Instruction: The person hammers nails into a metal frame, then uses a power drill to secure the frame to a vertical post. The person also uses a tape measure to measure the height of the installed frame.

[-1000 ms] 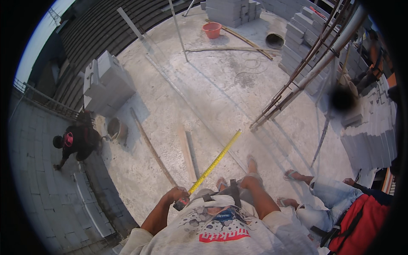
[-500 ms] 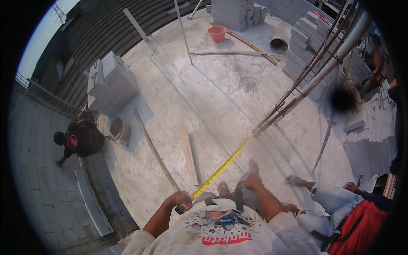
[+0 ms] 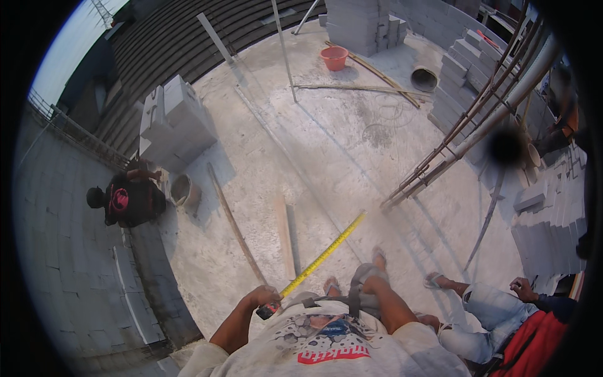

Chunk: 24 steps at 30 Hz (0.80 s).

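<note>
My left hand (image 3: pixel 265 294) is closed round a black and red tape measure (image 3: pixel 269 310) in front of my shirt. From its case a yellow tape blade (image 3: pixel 323 254) runs up and to the right over the concrete floor, its far end stopping short of the foot of the rebar bundle. My right hand (image 3: pixel 374 284) is at the grey shorts (image 3: pixel 366 273) by my right knee, apart from the tape. Its fingers are too small and blended with the leg to make out. My sandalled feet stand just beyond.
A wooden plank (image 3: pixel 286 242) and a pole (image 3: pixel 235 223) lie left of the tape. Rebar (image 3: pixel 440 160) leans in from the right. Block stacks (image 3: pixel 176 119), a bucket (image 3: pixel 184 190) and a red basin (image 3: pixel 334 58) stand around. One person (image 3: pixel 133 196) works at left; another (image 3: pixel 502 314) is close right.
The view has shifted slightly, moving the surroundings right and down. The person at left has drawn an arm up toward the bucket. My left hand still holds the extended tape measure.
</note>
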{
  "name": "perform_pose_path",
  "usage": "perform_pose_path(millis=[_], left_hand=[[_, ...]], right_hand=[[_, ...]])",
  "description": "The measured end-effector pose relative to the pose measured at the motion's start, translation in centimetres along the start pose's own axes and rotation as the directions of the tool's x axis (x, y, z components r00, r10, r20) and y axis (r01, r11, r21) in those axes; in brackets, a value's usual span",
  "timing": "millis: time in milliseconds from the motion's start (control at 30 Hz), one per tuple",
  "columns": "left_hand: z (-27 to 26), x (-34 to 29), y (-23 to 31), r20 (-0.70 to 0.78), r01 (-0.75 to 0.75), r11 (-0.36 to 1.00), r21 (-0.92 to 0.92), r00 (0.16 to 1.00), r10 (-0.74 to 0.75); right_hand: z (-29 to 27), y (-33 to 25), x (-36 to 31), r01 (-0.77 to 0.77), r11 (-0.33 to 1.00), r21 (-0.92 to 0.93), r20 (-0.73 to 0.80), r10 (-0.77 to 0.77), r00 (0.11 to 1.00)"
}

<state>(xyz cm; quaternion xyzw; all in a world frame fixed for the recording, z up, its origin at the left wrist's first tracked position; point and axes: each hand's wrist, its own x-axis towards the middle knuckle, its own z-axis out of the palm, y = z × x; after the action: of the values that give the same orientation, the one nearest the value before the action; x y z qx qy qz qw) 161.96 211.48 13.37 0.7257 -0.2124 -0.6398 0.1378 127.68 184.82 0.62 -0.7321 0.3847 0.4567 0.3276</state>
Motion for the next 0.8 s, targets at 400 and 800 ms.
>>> perform_pose_path(millis=[400, 800], left_hand=[[0.5, 0.1, -0.5, 0.071, 0.055, 0.998, 0.003, 0.996, -0.055], [1.7, 0.4, 1.8, 0.081, 0.051, 0.986, -0.162, 0.996, -0.038]], right_hand=[[-1.2, 0.6, -1.8, -0.002, 0.985, 0.174, -0.174, 0.033, 0.984], [-0.6, 2.0, -2.1, 0.191, 0.979, -0.065, 0.018, -0.19, 0.982]])
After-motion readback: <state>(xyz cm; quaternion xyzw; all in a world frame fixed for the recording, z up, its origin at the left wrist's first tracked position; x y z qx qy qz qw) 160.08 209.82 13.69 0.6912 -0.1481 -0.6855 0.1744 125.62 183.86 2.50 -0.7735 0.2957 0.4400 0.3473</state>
